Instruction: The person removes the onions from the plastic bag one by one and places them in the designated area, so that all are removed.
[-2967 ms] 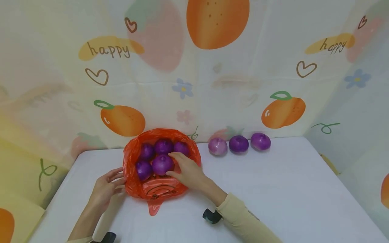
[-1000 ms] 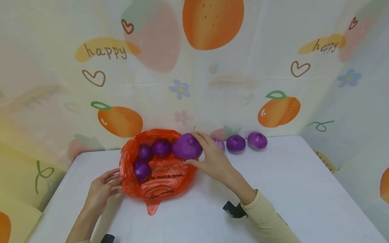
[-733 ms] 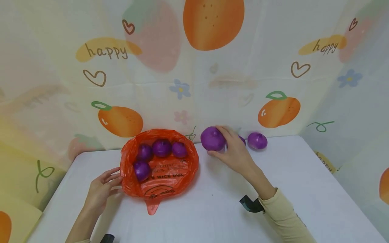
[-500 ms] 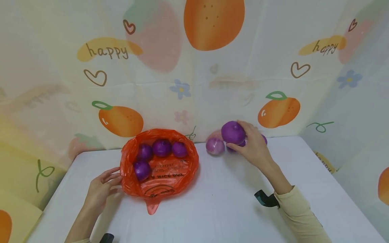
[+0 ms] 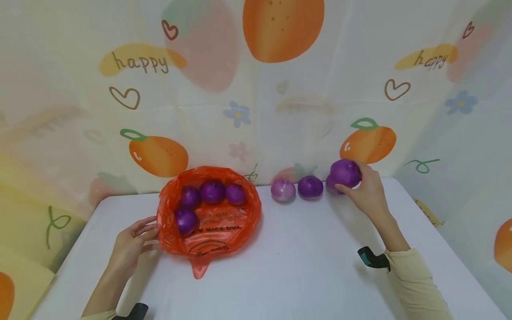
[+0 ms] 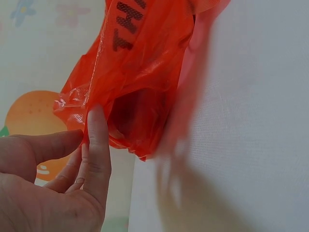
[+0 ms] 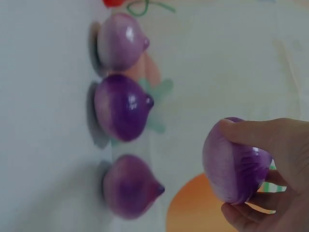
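Right wrist view: our right hand (image 7: 291, 152) pinches a purple onion (image 7: 234, 162) between thumb and fingers, raised near the table's (image 5: 304, 266) far right corner; a light hold, clear of the three onions (image 5: 310, 187), should serve us. Our left hand (image 5: 130, 249), fingers nearly straight, touches the red bag (image 5: 170, 213), seemingly lettered "NICE DAY"; the backdrop (image 5: 264, 84) reads "happy".

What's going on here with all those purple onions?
Somebody is handling them with bare hands. The right hand is holding one purple onion up off the white table, close to the right end of a row of three onions along the back. The left hand touches the side of a red plastic bag, where four more onions can be seen. The held one is not set down yet.
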`<control>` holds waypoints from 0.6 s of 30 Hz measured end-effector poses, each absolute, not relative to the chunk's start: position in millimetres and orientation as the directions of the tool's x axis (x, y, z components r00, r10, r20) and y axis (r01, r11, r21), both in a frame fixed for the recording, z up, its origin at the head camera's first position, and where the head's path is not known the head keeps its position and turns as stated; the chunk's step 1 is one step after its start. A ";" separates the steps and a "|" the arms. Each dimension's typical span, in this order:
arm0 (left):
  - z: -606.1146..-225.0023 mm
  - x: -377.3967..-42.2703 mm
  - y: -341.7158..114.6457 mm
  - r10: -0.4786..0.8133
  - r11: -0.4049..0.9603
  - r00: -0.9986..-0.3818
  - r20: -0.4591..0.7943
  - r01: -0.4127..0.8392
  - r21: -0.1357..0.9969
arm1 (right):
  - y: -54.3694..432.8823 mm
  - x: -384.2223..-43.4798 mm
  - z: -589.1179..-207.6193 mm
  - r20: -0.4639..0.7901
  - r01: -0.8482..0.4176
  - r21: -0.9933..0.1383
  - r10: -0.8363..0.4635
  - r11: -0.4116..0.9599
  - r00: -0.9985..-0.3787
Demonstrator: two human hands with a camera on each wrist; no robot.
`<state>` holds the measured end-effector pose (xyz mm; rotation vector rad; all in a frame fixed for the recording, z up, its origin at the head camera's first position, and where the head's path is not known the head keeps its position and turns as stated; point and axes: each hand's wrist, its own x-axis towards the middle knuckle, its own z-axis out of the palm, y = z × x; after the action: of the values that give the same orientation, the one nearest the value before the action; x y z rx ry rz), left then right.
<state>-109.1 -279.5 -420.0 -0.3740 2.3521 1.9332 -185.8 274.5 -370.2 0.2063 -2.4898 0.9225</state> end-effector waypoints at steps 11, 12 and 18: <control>-419.0 -108.9 -278.8 -0.126 0.166 -0.972 -0.198 -0.218 0.962 | 331.9 -199.6 -383.4 0.326 -0.108 -0.582 0.110 0.806 -0.939; -419.1 -109.2 -278.7 -0.125 0.168 -0.972 -0.197 -0.217 0.962 | 336.0 -202.0 -385.3 0.310 -0.091 -0.582 0.117 0.808 -0.944; -421.7 -110.4 -279.1 -0.133 0.164 -0.970 -0.204 -0.224 0.961 | 352.9 -216.6 -403.3 0.226 -0.025 -0.542 0.118 0.840 -0.967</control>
<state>-110.4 -279.1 -421.7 -0.3601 2.3406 1.9538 -216.6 352.9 -403.3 -0.0713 -2.7686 0.8211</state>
